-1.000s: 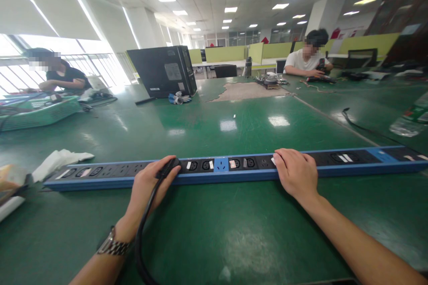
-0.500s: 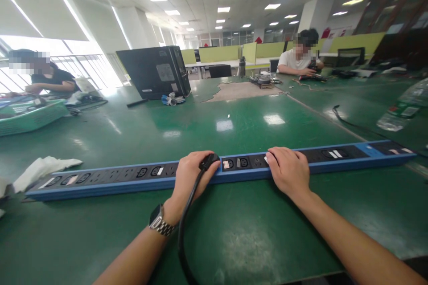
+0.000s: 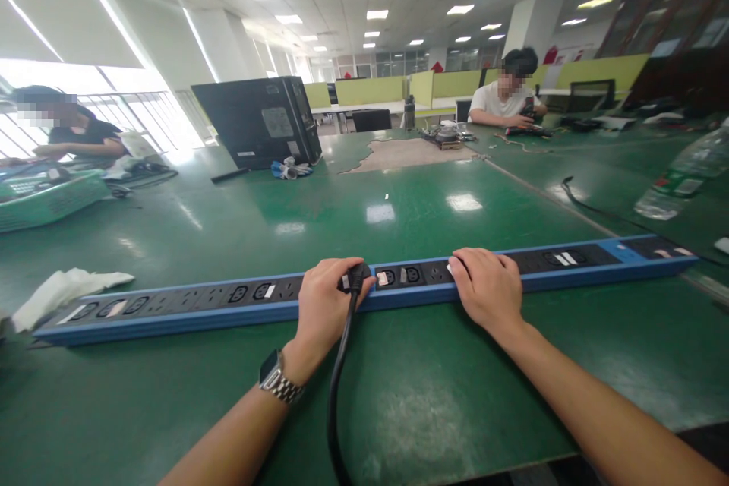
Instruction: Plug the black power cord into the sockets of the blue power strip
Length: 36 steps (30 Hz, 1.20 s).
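Note:
A long blue power strip (image 3: 194, 323) with black outlet panels lies across the green table in front of me. My left hand (image 3: 322, 300), with a watch (image 3: 279, 376) on the wrist, is closed around a black power plug (image 3: 358, 275) over the middle of the strip. The plug's thick black cord (image 3: 337, 395) hangs down toward the table's near edge. Whether its pins sit in an outlet is hidden. Right of it, my right hand (image 3: 490, 285) grips the strip from above, its thumb beside a small white label.
A black computer case (image 3: 256, 121) and gloves (image 3: 291, 168) stand beyond the strip. Crumpled white tissue (image 3: 71, 296) lies by its left end. A green basket (image 3: 51, 201) is at the left, a plastic bottle (image 3: 683, 175) at the right. Two people sit across the table.
The plug has turned in my left hand, and its cord has swung to the right, now leaving the plug toward me. My right hand keeps its place on the strip.

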Each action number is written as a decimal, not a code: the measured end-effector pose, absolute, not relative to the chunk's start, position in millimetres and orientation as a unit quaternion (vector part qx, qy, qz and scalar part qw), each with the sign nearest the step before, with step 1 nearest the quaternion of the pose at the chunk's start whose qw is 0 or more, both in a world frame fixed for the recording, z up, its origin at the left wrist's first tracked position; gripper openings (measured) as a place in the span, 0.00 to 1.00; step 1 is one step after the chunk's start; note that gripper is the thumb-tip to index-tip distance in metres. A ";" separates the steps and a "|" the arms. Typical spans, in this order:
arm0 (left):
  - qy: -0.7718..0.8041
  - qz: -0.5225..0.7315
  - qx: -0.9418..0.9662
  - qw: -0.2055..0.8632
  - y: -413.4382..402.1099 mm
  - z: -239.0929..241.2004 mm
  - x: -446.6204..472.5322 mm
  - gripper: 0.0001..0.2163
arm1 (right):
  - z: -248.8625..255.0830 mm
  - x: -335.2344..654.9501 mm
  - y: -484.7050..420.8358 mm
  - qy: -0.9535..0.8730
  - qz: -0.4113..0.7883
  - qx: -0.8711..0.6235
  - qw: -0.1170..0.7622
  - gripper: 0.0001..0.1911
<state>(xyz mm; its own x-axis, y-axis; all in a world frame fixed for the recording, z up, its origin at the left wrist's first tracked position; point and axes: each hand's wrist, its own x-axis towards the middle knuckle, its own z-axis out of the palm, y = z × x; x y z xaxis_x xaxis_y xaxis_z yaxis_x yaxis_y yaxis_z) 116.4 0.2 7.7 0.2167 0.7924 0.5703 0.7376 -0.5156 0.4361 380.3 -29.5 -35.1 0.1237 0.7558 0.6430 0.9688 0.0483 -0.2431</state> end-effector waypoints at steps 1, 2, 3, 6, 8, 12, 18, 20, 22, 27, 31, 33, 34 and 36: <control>0.488 0.414 0.768 0.045 -0.5 9.6 119.3 0.13 | -35.2 380.3 -29.3 -0.642 -0.160 -0.671 0.334 0.18; 0.481 0.432 0.761 0.055 -1.1 11.6 123.8 0.14 | -35.2 380.3 -29.3 -0.642 -0.160 -0.671 0.333 0.18; 0.472 0.439 0.762 0.065 -1.5 13.4 130.2 0.14 | -35.2 380.2 -29.3 -0.643 -0.160 -0.672 0.332 0.19; 0.446 0.408 0.790 0.099 -0.1 15.1 158.3 0.13 | -34.7 380.2 -29.8 -0.644 -0.158 -0.673 0.327 0.19; 0.439 0.381 0.805 0.121 2.4 13.5 179.9 0.12 | -34.3 380.3 -30.0 -0.646 -0.158 -0.673 0.324 0.19; 0.456 0.346 0.810 0.124 5.3 12.3 212.4 0.11 | -34.0 380.8 -29.9 -0.649 -0.164 -0.670 0.321 0.18; 0.467 0.361 0.799 0.112 6.3 10.4 222.8 0.09 | -33.7 381.1 -29.4 -0.650 -0.161 -0.669 0.323 0.19; 0.470 0.383 0.783 0.139 9.0 5.7 222.9 0.11 | -33.5 380.8 -29.4 -0.650 -0.158 -0.668 0.325 0.19; 0.471 0.386 0.780 0.146 11.4 1.5 223.7 0.12 | -33.1 380.4 -29.6 -0.650 -0.156 -0.668 0.328 0.19; 0.471 0.346 0.805 0.101 8.3 0.9 224.0 0.13 | -31.0 378.7 -30.6 -0.647 -0.153 -0.667 0.336 0.19; 0.453 0.331 0.826 0.046 3.2 2.0 220.4 0.14 | -30.0 377.6 -30.5 -0.644 -0.145 -0.674 0.331 0.19; 0.445 0.327 0.833 0.039 3.1 1.3 219.6 0.13 | -30.5 377.9 -30.2 -0.644 -0.147 -0.674 0.330 0.19; 0.444 0.327 0.834 0.041 3.5 0.9 219.9 0.13 | -31.1 378.2 -30.0 -0.645 -0.149 -0.674 0.330 0.19; 0.447 0.331 0.830 0.047 4.0 0.5 221.9 0.12 | -32.4 379.2 -29.6 -0.647 -0.152 -0.671 0.329 0.19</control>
<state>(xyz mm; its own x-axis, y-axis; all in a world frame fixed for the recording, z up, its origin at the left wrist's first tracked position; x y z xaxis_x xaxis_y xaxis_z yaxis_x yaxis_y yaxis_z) 221.9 4.0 0.5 0.3810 0.7734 0.5066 0.7114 -0.5953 0.3737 379.2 -29.6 -32.4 0.1165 0.7685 0.6292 0.9683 0.0531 -0.2442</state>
